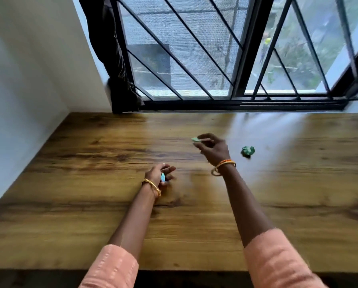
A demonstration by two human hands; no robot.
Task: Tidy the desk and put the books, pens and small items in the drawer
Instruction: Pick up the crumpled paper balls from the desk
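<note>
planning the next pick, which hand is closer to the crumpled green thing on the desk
Right. The right hand, pinching a small green piece, is just left of the crumpled green thing. The left hand, holding a blue item, is farther left, nearer the person.

Wooden desk (70,163) beneath a barred window (215,48), white wall (28,59) left, dark curtain (109,48) bunched in the corner.
</note>
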